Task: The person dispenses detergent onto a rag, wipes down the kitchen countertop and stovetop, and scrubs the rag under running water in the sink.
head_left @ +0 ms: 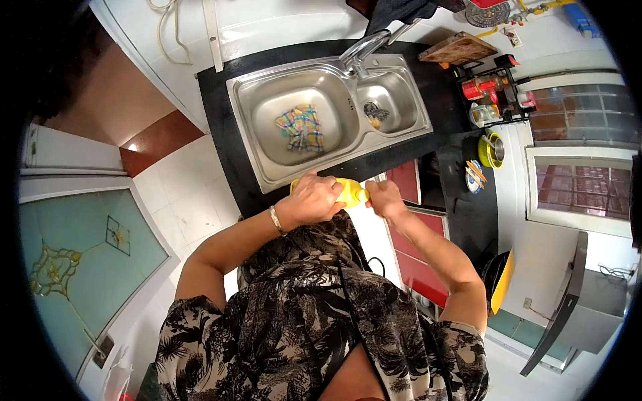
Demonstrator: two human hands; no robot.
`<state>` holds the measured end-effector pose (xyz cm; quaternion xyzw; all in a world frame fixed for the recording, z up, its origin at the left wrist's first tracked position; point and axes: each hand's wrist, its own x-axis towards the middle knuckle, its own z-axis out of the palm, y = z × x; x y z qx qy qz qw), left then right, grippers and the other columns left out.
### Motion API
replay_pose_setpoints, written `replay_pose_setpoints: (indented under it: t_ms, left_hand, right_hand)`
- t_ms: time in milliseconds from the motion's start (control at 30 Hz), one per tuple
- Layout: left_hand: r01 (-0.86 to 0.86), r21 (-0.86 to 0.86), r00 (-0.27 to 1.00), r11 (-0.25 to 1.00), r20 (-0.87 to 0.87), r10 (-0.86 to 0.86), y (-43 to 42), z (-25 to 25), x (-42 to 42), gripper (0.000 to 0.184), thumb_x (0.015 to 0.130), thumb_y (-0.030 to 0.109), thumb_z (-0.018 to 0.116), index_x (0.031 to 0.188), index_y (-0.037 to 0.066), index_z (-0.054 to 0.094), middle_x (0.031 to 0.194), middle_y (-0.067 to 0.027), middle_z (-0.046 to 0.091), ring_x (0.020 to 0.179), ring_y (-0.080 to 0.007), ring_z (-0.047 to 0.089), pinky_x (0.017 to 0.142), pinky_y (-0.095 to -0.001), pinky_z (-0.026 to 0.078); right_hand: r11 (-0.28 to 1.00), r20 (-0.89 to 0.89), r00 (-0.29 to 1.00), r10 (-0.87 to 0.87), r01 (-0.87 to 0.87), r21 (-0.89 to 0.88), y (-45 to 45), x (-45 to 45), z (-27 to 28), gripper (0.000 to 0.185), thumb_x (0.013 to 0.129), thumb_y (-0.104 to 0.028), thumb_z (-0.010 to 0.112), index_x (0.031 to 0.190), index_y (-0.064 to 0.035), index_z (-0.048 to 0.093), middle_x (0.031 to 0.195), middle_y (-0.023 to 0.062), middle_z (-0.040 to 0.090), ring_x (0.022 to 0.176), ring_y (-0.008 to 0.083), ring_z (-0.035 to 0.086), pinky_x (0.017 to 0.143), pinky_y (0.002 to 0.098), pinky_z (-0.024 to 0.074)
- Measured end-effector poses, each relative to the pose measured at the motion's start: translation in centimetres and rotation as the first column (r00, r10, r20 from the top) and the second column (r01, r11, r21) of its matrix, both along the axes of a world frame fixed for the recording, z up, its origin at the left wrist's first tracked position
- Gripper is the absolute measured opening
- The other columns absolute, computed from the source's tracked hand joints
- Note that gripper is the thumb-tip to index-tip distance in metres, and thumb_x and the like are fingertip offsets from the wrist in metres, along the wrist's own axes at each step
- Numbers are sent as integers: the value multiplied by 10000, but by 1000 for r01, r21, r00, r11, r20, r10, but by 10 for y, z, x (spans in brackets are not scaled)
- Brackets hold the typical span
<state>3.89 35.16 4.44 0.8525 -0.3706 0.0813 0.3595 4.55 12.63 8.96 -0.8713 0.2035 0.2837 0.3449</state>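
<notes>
Yellow bottle (348,192) lies sideways in left hand (313,199), right hand (385,199) curled at its cap (363,195).

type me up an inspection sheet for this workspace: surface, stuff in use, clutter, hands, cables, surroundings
Surface: dark counter around a steel double-basin sink.
Job's things: yellow bottle, held over the counter's front edge; its label can't be read.
Clutter: checked cloth in the larger basin, dark clump in the smaller; cutting board and plate to the right.
Hands: left hand has its fingers around the bottle; right hand is curled at the cap end, grip unclear.
Cables: pale cord or hose on the wall, upper left; dark wire far right.
Surroundings: red cabinets, tiled floor, glass-panelled door.
</notes>
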Motion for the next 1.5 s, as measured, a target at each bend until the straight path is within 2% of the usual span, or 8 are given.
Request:
replay_pose_setpoints:
  t_ms: [167,300,533,900,967,1000,1100,1500]
  left_hand:
    - [8,-17,998,1000,-55,-9,-2,1,-8,345,804,339,767,860,20,650,740,-123,623,648,-320,635,676,-445,478]
    - [-10,-12,999,1000,-34,10,-2,2,-7,346,804,344,770,852,23,651,760,-125,633,655,-329,644,696,-450,490]
    - [5,32,999,999,-39,-4,1,2,1,345,812,348,763,859,24,652,765,-130,638,676,-334,658,724,-458,503]
    - [-13,19,998,1000,-65,14,2,0,1,356,809,347,767,868,11,663,764,-129,641,663,-329,648,721,-449,504]
    - [-3,26,997,1000,-74,5,3,2,2,356,809,346,767,873,10,667,758,-128,641,661,-323,646,722,-443,505]
    - [-7,19,998,1000,-59,8,4,3,3,352,808,345,767,869,12,668,754,-125,640,659,-319,645,717,-441,503]
    - [11,5,999,1000,-33,-11,4,5,5,338,802,337,770,854,19,666,737,-114,636,650,-308,642,700,-437,495]
    - [-14,-19,999,1000,-29,13,-1,4,1,330,789,343,779,792,39,650,712,-105,624,635,-297,645,648,-436,486]
  right_hand:
    - [561,-591,662,-461,734,384,10,-37,26,549,1073,-436,329,792,-44,592,535,-13,396,431,163,373,430,343,340]
    - [971,169,957,237,-227,-77,-7,-41,34,467,1020,-406,535,771,-16,596,530,77,538,510,294,592,536,436,492]
    - [443,374,250,893,-631,-637,-1,-20,24,364,921,-245,686,1184,-5,612,867,152,661,731,341,670,661,430,556]
    - [969,44,997,-64,52,241,15,-10,38,358,987,-160,604,1279,43,559,721,192,675,496,275,639,521,379,548]
    - [919,324,861,392,-385,-91,3,-14,42,377,999,-145,574,1329,34,543,804,193,697,564,287,670,564,372,568]
    - [674,534,437,724,-612,-413,0,-11,43,447,955,-97,577,1384,12,520,1014,175,706,810,292,707,706,351,583]
    - [115,240,-76,968,-714,-690,-5,1,58,545,880,-93,599,1403,15,497,1160,166,672,1041,291,665,818,338,562]
    - [88,229,-83,970,-758,-647,4,19,34,142,871,-202,655,842,-70,610,755,72,605,727,244,629,633,350,526]
